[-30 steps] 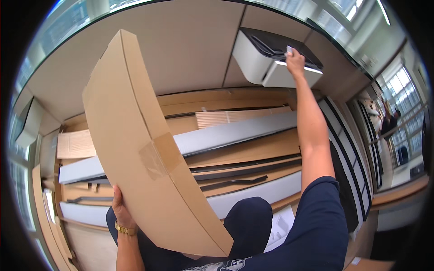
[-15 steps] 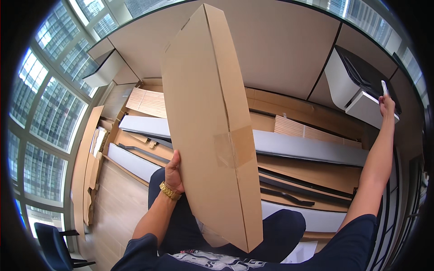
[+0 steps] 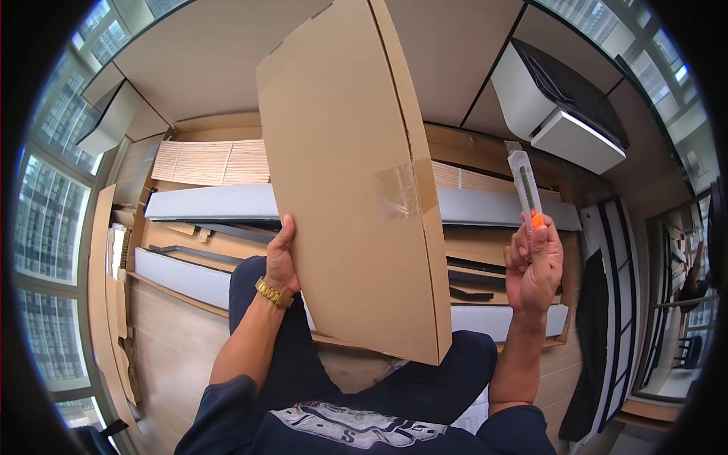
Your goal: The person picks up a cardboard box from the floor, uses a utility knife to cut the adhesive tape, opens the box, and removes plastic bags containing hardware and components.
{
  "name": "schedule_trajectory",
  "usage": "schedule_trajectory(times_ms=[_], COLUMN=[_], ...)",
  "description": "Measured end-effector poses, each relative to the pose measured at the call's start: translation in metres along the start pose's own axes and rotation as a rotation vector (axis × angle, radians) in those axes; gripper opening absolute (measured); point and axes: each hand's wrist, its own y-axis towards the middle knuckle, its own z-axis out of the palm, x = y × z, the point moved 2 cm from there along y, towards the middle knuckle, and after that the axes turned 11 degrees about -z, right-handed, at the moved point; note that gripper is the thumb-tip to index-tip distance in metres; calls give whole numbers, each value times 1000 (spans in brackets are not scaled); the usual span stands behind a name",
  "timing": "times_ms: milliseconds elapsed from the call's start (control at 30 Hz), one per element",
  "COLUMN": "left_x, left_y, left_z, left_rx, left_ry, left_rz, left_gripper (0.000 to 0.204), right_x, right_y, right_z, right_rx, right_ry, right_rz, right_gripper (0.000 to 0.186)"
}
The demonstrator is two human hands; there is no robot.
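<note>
My left hand point(image 3: 280, 258), with a gold watch on its wrist, grips the left side of a large flat brown cardboard box point(image 3: 341, 189) held up in front of me. A strip of clear tape point(image 3: 394, 189) crosses its right part. My right hand point(image 3: 534, 269) is closed round a clear-bodied box cutter point(image 3: 523, 182) with an orange slider, pointing upward to the right of the box and not touching it. My crossed legs point(image 3: 462, 364) in dark trousers are below the box.
Beyond the box lies an open carton point(image 3: 159, 280) with grey padded boards point(image 3: 174, 203), slatted wood point(image 3: 205, 161) and dark metal bars. White cabinets point(image 3: 557, 98) are on the back wall. Folded cardboard point(image 3: 102, 288) is at the left, black-edged panels point(image 3: 607, 318) at the right, windows point(image 3: 53, 250) around.
My right hand has come down and back from the wall cabinet, holding the cutter up beside the box. The box, in my left hand, has shifted higher in view.
</note>
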Motion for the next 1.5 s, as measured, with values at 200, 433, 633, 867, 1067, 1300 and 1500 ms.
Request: schedule_trajectory(times_ms=[200, 433, 633, 867, 1067, 1300, 1500], left_x=[8, -13, -88, -80, -45, 9, 31], left_y=[13, 4, -5, 48, 83, 103, 112], left_z=[0, 12, -9, -91, -81, -51, -35], left_rx=[73, -16, -63, -106, 400, 366, 433], left_ry=[-16, 165, 626, 1255, 1587, 2147, 2254], left_rz=[-96, -181, -474, -1041, -774, -437, -337], left_gripper=[57, 53, 60, 66, 79, 82, 82], right_x=[15, 53, 22, 5, 2, -8, -19], right_y=[-28, -44, -105, -151, -168, -225, -240], right_z=[46, 78, 93, 113, 148, 174, 180], right_rx=[-168, 52, -175, -113, 568, 784, 695], right_ry=[177, -16, -59, -429, -1188, -1475, -1576], right_rz=[218, 282, 238, 350, 443, 416, 453], right_gripper=[26, 28, 38, 38, 34, 33, 36])
